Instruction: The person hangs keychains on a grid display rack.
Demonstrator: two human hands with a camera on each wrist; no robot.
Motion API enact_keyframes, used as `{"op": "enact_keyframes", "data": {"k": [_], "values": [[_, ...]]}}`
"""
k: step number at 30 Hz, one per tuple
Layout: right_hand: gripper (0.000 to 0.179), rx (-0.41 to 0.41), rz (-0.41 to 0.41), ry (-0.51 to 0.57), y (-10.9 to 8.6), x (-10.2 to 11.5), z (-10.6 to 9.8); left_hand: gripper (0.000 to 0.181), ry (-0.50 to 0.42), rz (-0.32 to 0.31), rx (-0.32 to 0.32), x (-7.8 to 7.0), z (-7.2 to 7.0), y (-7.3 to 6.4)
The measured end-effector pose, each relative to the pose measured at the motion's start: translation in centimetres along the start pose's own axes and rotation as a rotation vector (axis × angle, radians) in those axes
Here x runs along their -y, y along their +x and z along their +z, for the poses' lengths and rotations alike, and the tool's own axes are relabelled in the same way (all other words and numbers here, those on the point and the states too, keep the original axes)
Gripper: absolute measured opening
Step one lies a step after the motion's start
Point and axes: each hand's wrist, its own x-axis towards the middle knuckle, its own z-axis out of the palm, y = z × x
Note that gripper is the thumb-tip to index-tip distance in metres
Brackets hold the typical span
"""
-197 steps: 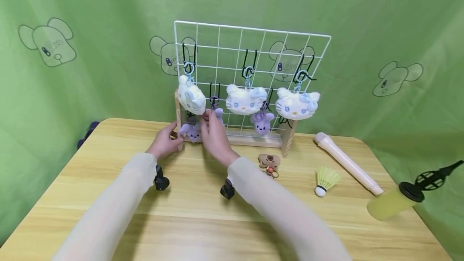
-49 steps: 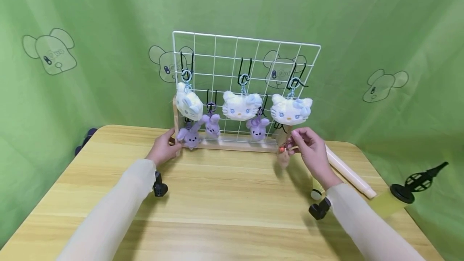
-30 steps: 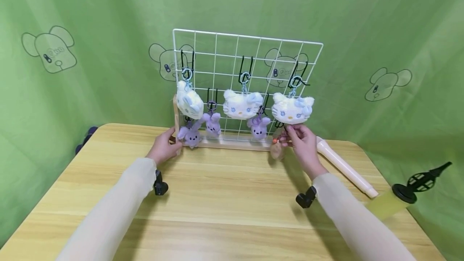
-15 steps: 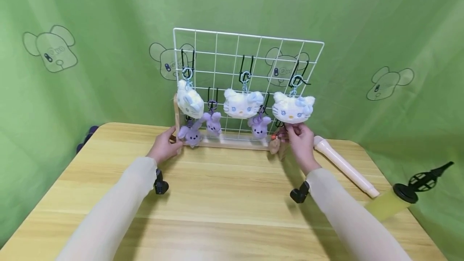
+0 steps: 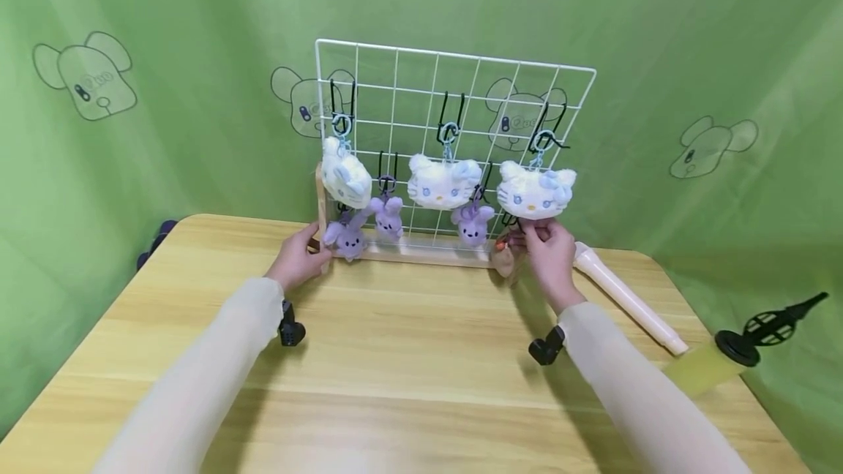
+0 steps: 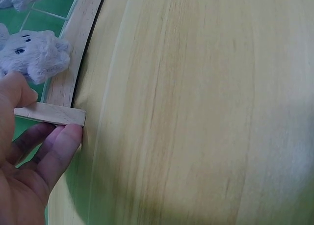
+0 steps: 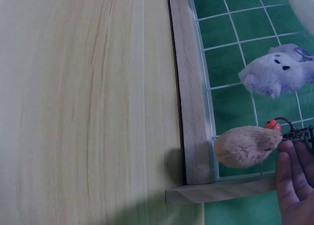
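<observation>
My left hand (image 5: 298,257) pinches the left wooden foot (image 6: 51,113) of a white wire grid rack (image 5: 435,86), thumb on one side, fingers on the other. At the lower right of the rack, my right hand (image 5: 549,254) holds a small brown plush keychain (image 7: 248,146) by its chain end, close to a black hook (image 5: 511,220). An orange-red bead (image 7: 273,125) sits at the plush's top. Its ring is hidden by the fingers. White cat-face plush keychains (image 5: 440,183) hang in the upper row, purple bunny plush keychains (image 5: 473,227) below.
On the table (image 5: 369,357), a pink tube-like stick (image 5: 628,298) lies at the right. Beside it a yellow cylinder with a black top (image 5: 707,364) is partly behind the right forearm. A green curtain (image 5: 197,130) hangs behind the rack.
The right hand left the purple bunny keychain, picked the brown plush keychain off the table and brought it leftward to the lower-right hook. The left hand stays on the rack's foot.
</observation>
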Motion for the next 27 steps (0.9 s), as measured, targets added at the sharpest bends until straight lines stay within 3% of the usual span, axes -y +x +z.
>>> {"op": "enact_keyframes", "data": {"k": [14,20,27], "values": [[0.023,0.049,0.063,-0.012,-1.3,0.0,-1.7,0.074,0.014,0.023,0.003,0.1,0.7,-0.3],[0.033,0.159,0.011,-0.186,-2.4,-0.4,-2.5,0.073,0.043,0.022,0.007,0.3,0.2,-0.7],[0.023,0.275,-0.100,-0.317,-4.2,-0.8,-3.2,0.070,0.085,0.061,0.027,0.7,-0.6,-1.3]]}}
